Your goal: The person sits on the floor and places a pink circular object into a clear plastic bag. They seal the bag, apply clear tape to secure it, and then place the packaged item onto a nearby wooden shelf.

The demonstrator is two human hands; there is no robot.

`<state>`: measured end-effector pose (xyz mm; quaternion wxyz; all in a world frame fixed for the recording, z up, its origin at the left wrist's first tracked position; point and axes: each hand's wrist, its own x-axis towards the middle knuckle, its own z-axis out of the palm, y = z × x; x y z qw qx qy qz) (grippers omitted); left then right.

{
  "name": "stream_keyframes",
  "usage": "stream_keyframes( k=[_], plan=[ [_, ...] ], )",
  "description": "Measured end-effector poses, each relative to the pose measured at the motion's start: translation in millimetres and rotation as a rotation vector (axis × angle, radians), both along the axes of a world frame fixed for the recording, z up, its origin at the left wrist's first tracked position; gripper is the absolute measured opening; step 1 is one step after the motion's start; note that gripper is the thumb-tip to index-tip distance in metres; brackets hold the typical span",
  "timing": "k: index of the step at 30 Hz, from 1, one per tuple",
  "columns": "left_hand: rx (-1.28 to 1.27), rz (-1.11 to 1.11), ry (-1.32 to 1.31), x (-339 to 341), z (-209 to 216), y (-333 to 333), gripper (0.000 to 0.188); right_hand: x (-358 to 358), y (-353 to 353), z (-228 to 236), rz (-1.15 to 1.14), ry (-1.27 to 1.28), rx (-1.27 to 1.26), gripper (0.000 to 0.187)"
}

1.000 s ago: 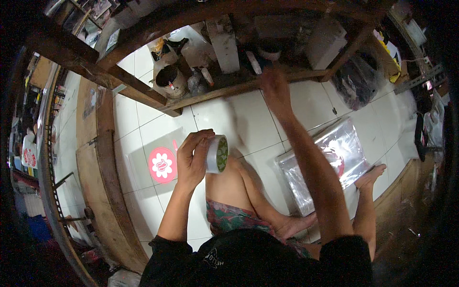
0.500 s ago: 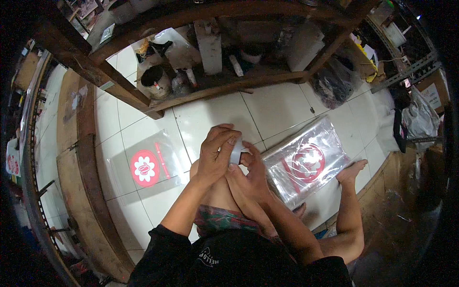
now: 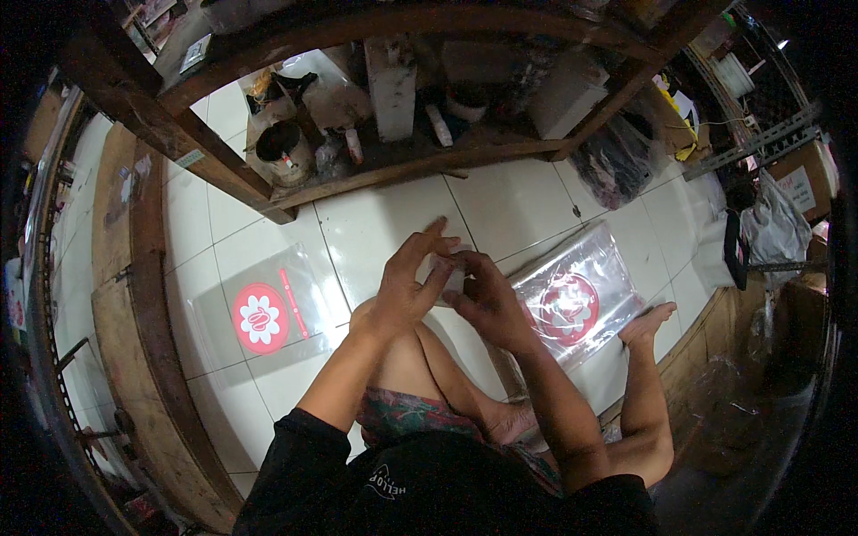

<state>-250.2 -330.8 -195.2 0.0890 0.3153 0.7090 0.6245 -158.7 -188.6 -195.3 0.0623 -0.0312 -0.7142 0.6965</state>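
Two bare hands, one pale roll, floor-level work. Left hand (image 3: 407,277): partly curled, the index finger raised and pointing toward one o'clock, the thumb and other fingers closed about the pale roll. Right hand (image 3: 490,302): fingers bent well inward, meeting the left at the near-centre; fingertips and thumb set close against the same item, though whether they grip it or only touch it cannot be told. Pale roll (image 3: 458,279): whitish, between the two hands at the centre of the view, just below the shelf side, largely hidden by fingers. Step in hand, as judged: two-handed fingering of the roll. Next move, as judged: calls for a steady hold by the left and a fine pinch by the right. Single clear bag (image 3: 295,268): flat on the white tiled floor (image 3: 375,201), between eight and nine o'clock, with a red disc and white flower shape beside a slim red strip. Stack of clear bags (image 3: 594,259): glossy, between three and four o'clock, same red motif, a bare foot (image 3: 649,324) at its outer edge. Wooden shelf (image 3: 420,170): twelve o'clock. Stained bucket (image 3: 286,165): ten o'clock, on its lower board. Dark plastic bag (image 3: 621,161): two o'clock.
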Motion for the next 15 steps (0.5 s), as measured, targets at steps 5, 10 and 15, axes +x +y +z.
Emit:
stream_keyframes(
  k=[5,10,15],
  plan=[
    [-0.003,0.039,0.009,-16.8,-19.2,-14.7,0.063,-15.6,37.6,4.6,0.027,-0.299,0.402,0.055],
    [-0.042,0.28,-0.204,-11.6,-70.1,-71.2,0.054,-64.1,97.5,-12.4,-0.021,-0.141,0.902,0.053],
    [-0.147,0.466,-0.376,29.2,-114.2,-135.3,0.04,-138.4,139.9,-24.8,-0.114,0.093,1.36,0.051]
  ],
)
